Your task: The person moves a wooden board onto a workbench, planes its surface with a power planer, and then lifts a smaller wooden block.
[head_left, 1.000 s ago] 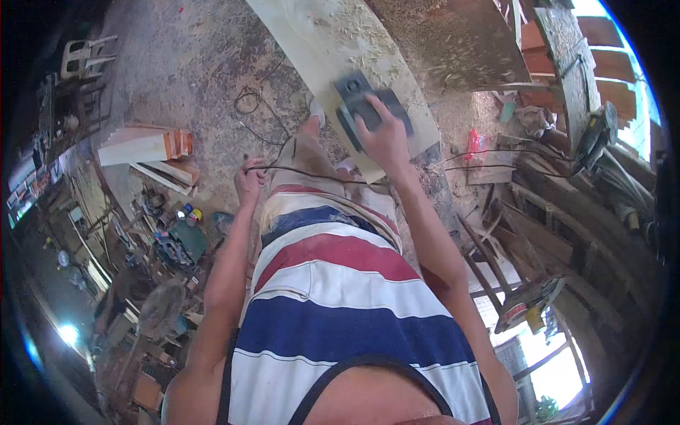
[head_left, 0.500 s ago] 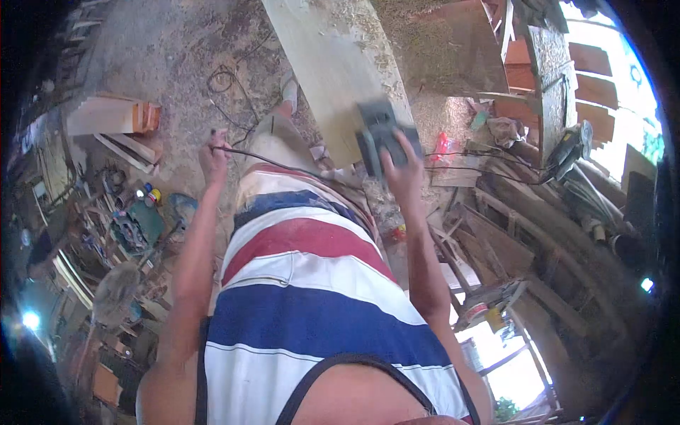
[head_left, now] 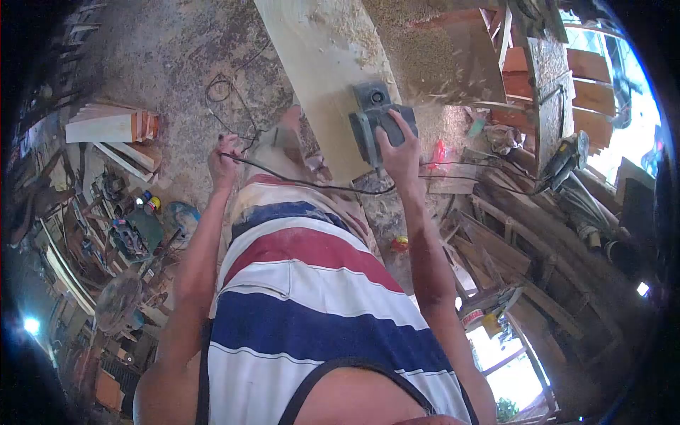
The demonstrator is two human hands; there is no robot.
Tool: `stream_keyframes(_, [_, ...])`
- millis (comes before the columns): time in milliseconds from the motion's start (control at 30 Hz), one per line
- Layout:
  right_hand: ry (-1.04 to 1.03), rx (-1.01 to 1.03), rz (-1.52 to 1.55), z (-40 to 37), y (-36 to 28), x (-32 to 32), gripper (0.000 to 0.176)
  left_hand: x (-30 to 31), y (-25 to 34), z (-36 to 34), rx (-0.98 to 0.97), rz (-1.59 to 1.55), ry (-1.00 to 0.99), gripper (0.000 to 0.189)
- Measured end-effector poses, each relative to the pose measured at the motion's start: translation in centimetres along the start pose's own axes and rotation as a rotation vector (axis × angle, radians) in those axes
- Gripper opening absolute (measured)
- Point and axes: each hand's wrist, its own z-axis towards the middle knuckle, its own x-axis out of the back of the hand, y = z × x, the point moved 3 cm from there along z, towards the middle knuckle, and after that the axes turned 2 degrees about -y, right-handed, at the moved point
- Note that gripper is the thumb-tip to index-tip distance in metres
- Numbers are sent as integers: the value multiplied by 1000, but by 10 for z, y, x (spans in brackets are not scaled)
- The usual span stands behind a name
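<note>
My right hand is closed on the grip of a dark, boxy belt sander, which rests on the near part of a long, pale wooden board. Dust and shavings lie along the board's right side. Away to the left, my left hand has its fingers curled round a black power cord. That cord sags across in front of my legs toward the sander's rear. The sander's underside is hidden.
Stacked wood pieces lie at the left. A coiled cable is on the dusty floor. To the right are a corded power tool, a red plastic item and timber frames. A wide brown panel lies beyond the board.
The sander and my right hand have shifted slightly left and away from me along the board. My left hand has dropped a little nearer, and the cord hangs lower.
</note>
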Motion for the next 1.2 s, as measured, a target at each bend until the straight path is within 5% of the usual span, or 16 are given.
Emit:
stream_keyframes(333, [-19, -41, 6, 140, -77, -46, 45, -11, 15, 42, 35, -103, 49, 66])
stream_keyframes(467, [128, 313, -177, 249, -99, -87, 49, -7, 33, 58, 0, -102, 38, 65])
stream_keyframes(567, [-23, 274, 76, 317, -152, -101, 30, 0, 65, 71, 77, -232, 93, 63])
stream_keyframes(667, [-113, 262, 61, 338, -143, -101, 23, 14, 95, 89, -161, -195, 59, 63])
stream_keyframes(733, [-197, 176, 315, 308, -138, -88, 20, 7, 122, 95, -206, -85, 72, 64])
stream_keyframes(867, [-12, 255, -92, 181, -57, -26, 52, -43, 182, 97, -605, 543, -26, 58])
stream_keyframes(967, [-64, 109, -84, 33, -7, 39, 51, -106, 186, 86, -874, 791, -226, 65])
stream_keyframes(1067, [-68, -110, -79, -92, 54, 87, 56, -153, 152, 77, -857, 1052, -400, 68])
stream_keyframes(1200, [-57, -152, -66, -120, 63, 102, 55, -168, 143, 70, -944, 914, -363, 74])
